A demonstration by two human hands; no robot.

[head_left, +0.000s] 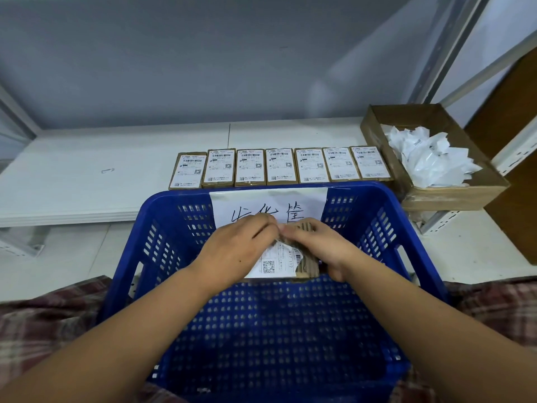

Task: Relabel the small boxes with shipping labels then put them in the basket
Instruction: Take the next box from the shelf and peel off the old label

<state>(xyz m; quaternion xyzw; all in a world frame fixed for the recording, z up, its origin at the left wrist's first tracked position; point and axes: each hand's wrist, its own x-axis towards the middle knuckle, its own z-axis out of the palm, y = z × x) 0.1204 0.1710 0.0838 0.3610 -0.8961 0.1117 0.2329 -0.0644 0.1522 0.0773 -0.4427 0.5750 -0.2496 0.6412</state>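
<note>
Noted, mid-frame, a small brown corrugated-cardboard box (306,264) held above the floor of the blue perforated plastic basket (374,231), not yet set down. Saw right hand (316,248) curled over its far and right edges, gripping. Saw left hand (238,251) curled too, fingertips seemingly pinching the top edge of the white printed shipping label (271,264) on the box. Found label wrinkled, ragged along its right side.

Judged risks:
- Thin paper likely to tear further under a sharp-angled pull, leaving scraps stuck to the ribbed board.
- Top ply of cardboard liable to lift with the adhesive.
- Fresh label over such residue likely to bubble or sit crooked.
- Slip unlikely with a two-handed hold; worst outcome, an unfinished box lying in the basket.

Logged textures:
- Basket glossy and rigid, with slotted walls and gridded floor.
- White handwritten paper sign (270,203) folded over far rim.
- Beyond it, centre frame, row of seven labelled small boxes (280,167) flat and side by side on matte white counter (87,175).
- Right of the row, open brown cardboard tray (447,196) heaped with crumpled white paper scraps (430,161).
</note>
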